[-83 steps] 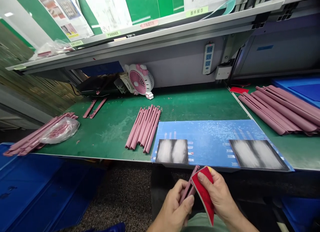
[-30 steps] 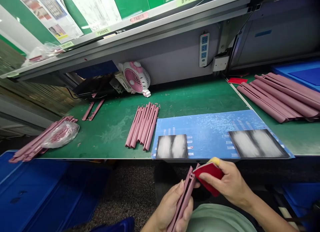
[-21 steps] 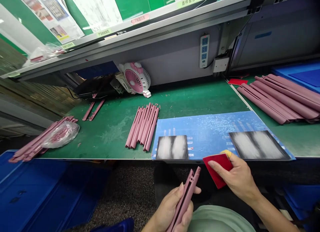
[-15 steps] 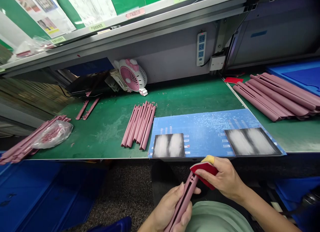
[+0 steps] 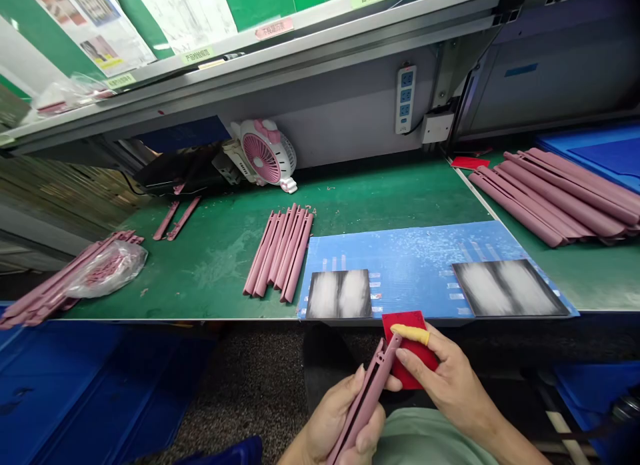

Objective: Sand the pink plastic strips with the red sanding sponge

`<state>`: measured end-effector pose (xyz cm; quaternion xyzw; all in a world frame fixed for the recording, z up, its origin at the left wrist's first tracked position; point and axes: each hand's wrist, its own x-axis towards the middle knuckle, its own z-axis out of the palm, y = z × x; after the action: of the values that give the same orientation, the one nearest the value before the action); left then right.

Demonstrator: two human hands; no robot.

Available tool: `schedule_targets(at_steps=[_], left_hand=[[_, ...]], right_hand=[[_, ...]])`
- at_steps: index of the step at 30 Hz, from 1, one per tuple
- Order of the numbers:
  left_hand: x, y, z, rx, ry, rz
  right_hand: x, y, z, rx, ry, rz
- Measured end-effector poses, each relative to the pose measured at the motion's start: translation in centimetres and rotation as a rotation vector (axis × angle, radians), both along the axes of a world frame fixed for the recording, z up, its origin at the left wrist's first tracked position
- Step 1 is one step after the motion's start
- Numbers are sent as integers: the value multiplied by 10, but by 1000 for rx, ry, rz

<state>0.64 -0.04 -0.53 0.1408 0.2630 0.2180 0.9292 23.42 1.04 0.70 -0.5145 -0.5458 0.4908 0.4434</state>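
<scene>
My left hand (image 5: pixel 347 415) is wrapped round a long pink plastic strip (image 5: pixel 373 379), slotted along its length and tilted up away from me. My right hand (image 5: pixel 445 368) is closed at the strip's upper end and holds a red cloth-like square (image 5: pixel 410 371) behind it. A yellow finger cot (image 5: pixel 413 333) covers the right index finger, which lies at the strip's tip with the thumb close by. Both hands are above my lap, in front of the bench edge.
Several pink strips (image 5: pixel 280 251) lie on the green bench (image 5: pixel 215 265). A blue board (image 5: pixel 400 265) carries two black-and-white pads (image 5: pixel 340 293). More pink strips (image 5: pixel 555 195) lie right; others sit left beside a plastic bag (image 5: pixel 107 271). A pink-white fan (image 5: pixel 265 153) stands behind.
The red cloth was folded over the strip's end; now it is opened out flat behind it. My right index finger has moved onto the tip. My left hand keeps its grip.
</scene>
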Motion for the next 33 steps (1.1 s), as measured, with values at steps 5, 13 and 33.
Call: schedule_targets(at_steps=[5, 13, 33], left_hand=[[2, -1, 1, 7, -2, -17], [3, -8, 3, 90, 143, 13], [2, -11, 2, 120, 197, 17]], right_hand=[[-7, -4, -1, -111, 134, -68], [-7, -6, -5, -125, 129, -85], [-10, -4, -12, -126, -9, -64]])
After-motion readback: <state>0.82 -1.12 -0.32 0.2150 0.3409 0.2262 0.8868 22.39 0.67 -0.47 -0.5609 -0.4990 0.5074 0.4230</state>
